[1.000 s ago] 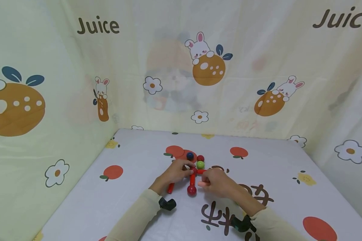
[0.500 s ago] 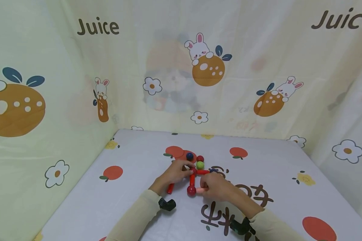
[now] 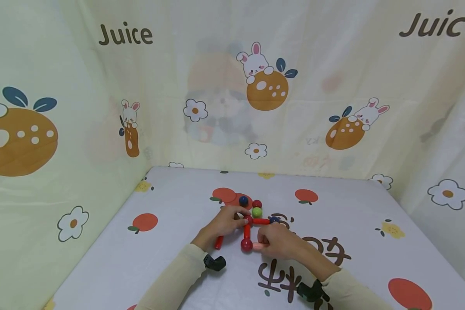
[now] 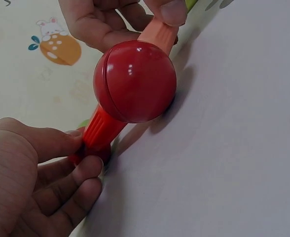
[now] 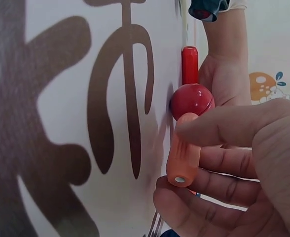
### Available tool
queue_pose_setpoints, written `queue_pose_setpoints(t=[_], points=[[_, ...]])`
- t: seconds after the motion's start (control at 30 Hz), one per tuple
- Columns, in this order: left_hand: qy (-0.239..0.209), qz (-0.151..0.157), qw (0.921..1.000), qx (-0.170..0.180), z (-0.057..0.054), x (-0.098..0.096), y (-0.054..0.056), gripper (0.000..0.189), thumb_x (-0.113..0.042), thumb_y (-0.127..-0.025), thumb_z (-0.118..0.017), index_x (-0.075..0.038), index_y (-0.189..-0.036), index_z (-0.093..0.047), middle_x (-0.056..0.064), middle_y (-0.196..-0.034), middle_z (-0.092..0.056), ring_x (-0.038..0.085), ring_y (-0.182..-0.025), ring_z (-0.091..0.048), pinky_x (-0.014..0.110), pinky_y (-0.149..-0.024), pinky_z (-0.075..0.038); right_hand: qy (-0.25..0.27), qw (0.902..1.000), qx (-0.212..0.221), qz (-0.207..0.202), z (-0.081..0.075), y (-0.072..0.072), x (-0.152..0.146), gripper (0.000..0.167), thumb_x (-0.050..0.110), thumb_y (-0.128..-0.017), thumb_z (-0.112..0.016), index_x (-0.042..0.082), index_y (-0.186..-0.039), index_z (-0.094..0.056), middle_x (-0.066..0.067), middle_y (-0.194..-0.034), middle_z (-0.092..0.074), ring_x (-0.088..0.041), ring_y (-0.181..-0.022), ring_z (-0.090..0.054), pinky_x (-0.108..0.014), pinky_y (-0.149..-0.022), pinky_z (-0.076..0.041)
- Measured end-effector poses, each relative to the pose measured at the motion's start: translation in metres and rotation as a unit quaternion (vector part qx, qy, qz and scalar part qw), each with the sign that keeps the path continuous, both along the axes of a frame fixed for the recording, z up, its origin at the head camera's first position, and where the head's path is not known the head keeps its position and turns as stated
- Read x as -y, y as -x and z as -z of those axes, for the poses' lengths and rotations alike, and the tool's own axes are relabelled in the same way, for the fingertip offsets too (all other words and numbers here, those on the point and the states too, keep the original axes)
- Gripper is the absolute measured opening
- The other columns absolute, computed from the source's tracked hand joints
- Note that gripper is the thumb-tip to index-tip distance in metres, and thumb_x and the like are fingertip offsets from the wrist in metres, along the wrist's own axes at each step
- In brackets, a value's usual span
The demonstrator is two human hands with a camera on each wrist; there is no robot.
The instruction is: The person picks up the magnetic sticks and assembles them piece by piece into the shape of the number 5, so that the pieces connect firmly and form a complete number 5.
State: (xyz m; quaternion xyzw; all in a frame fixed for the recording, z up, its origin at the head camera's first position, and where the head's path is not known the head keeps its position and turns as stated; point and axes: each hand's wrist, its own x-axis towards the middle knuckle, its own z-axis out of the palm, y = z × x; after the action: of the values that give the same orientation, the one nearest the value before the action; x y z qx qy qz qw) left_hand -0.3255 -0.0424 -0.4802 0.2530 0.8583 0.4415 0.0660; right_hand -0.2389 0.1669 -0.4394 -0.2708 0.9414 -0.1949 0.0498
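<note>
My left hand point(image 3: 225, 220) pinches a dark red ball point(image 3: 249, 220) at the corner where two red magnetic rods meet. One red rod point(image 3: 247, 232) runs from it toward me to a near red ball point(image 3: 246, 245). The other red rod point(image 3: 261, 221) points right to a dark blue ball point(image 3: 274, 220). Between thumb and fingers, my right hand point(image 3: 280, 241) holds a light orange magnetic rod point(image 5: 183, 158), one end against the near red ball. In the left wrist view that near ball point(image 4: 135, 81) fills the middle.
Behind the built piece lie a blue ball point(image 3: 243, 201), a red ball point(image 3: 257, 203) and a green ball point(image 3: 257, 212). A loose red rod point(image 3: 218, 242) lies under my left wrist. Printed curtains point(image 3: 217, 129) stand behind the patterned tabletop point(image 3: 186, 193).
My right hand has come toward me, away from the right-hand red rod, uncovering the blue ball. The light orange rod now meets the near red ball. The left hand stays in place.
</note>
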Motion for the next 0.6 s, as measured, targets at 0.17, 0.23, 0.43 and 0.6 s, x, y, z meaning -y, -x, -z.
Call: queue_pose_setpoints(t=[0.17, 0.23, 0.43, 0.6], points=[[0.000, 0.002, 1.0000, -0.004, 0.001, 0.000, 0.001, 0.026, -0.016, -0.095, -0.072, -0.016, -0.121, -0.074, -0.008, -0.096, -0.069, 0.015, -0.078, -0.060, 0.027, -0.065, -0.053, -0.007, 0.9999, 0.005, -0.007, -0.003, 0.002, -0.002, 0.018, 0.032, -0.088, -0.079, 0.018, -0.086, -0.069, 0.011, -0.068, -0.057, -0.010, -0.066, -0.053, -0.027, -0.058, -0.046], [-0.001, 0.003, 1.0000, -0.003, 0.001, 0.000, 0.001, 0.026, -0.016, -0.095, -0.072, -0.016, -0.121, -0.074, -0.008, -0.096, -0.069, 0.015, -0.079, -0.061, 0.026, -0.066, -0.053, -0.009, 0.9999, 0.013, 0.005, -0.006, 0.004, -0.004, 0.020, 0.037, -0.088, -0.079, 0.019, -0.091, -0.070, 0.012, -0.072, -0.059, -0.011, -0.069, -0.054, -0.028, -0.060, -0.047], [-0.002, 0.006, 1.0000, -0.007, 0.001, 0.000, 0.001, 0.025, -0.017, -0.095, -0.072, -0.015, -0.121, -0.074, -0.007, -0.097, -0.068, 0.016, -0.077, -0.061, 0.027, -0.066, -0.054, 0.005, 0.9991, 0.002, 0.042, -0.014, 0.015, -0.006, 0.022, 0.026, -0.085, -0.080, 0.012, -0.100, -0.073, 0.009, -0.079, -0.061, -0.015, -0.075, -0.055, -0.033, -0.066, -0.049], [-0.002, 0.006, 1.0000, -0.006, 0.001, 0.000, 0.001, 0.025, -0.017, -0.096, -0.072, -0.015, -0.120, -0.074, -0.006, -0.099, -0.068, 0.016, -0.077, -0.061, 0.027, -0.066, -0.054, 0.011, 0.9985, -0.008, 0.052, -0.016, 0.025, -0.006, 0.018, 0.020, -0.085, -0.080, 0.010, -0.099, -0.073, 0.008, -0.077, -0.063, -0.014, -0.071, -0.056, -0.031, -0.063, -0.050]])
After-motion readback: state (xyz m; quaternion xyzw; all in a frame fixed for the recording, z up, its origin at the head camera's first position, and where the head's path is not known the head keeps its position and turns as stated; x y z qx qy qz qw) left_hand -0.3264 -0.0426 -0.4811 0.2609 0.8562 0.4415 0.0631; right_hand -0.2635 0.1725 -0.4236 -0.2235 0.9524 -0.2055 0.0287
